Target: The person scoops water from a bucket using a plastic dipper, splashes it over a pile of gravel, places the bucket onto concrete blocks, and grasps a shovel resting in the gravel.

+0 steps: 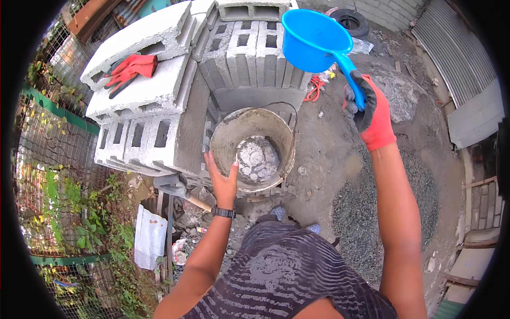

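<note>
My right hand, in a red and black work glove, grips the handle of a blue plastic dipper raised at the upper right. Its inside looks bare where it shows. My bare left hand, with a dark watch on the wrist, holds the near left rim of a cement-crusted bucket. The thumb lies over the inner side and the fingers are along the outside. Pale, lumpy dried residue covers the bucket's bottom. Its thin wire handle stands at the right. Another red and black glove lies on the blocks.
Stacked concrete hollow blocks rise left of and behind the bucket. A shovel leans below them. To the right lies a gravel heap. A tyre and red rope lie farther back. Wire fencing runs along the left.
</note>
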Tool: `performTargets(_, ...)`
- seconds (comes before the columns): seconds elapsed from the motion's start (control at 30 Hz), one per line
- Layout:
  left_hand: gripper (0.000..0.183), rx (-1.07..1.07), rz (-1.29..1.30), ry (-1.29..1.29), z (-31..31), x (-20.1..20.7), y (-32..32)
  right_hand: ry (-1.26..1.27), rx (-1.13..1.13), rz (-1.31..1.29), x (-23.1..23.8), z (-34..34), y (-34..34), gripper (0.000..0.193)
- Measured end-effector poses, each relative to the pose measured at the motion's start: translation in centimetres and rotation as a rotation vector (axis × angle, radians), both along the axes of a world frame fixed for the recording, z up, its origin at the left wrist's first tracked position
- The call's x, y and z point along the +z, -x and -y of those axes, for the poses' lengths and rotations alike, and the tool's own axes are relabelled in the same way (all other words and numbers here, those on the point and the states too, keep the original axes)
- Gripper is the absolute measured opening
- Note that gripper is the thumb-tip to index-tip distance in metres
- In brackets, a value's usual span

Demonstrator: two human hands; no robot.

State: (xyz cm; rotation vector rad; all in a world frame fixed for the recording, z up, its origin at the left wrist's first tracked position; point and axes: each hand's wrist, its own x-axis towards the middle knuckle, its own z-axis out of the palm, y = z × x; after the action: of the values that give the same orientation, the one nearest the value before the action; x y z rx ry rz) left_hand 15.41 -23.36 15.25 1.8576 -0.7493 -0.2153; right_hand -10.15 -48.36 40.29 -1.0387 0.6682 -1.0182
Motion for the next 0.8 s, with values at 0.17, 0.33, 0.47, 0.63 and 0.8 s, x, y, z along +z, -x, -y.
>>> performTargets(0.17,0.082,-0.077,0.037,-0.114,-5.2,-0.4,2.3,-0.015,0.169,-0.018,1.5,5.5,-12.2,0.021)
performTargets(0.33,0.092,0.327,-0.135,-0.113,-8.3,-9.0,4.8,-0.042,0.17,-0.14,-0.6,9.1,-19.2,0.032)
performTargets(0.47,0.086,0.07,-0.777,0.119,-7.9,-8.4,5.6,-0.017,0.241,-0.108,-0.7,10.8,-19.8,0.049)
performTargets(0.63,0.084,0.012,-0.59,0.23,-5.1,-10.2,3.5,-0.042,0.264,-0.061,-1.5,8.0,-15.9,0.076)
performTargets(0.8,0.087,-0.014,-0.678,0.281,2.3,-6.7,0.1,0.01,0.085,-0.102,-6.0,5.6,-3.2,0.078)
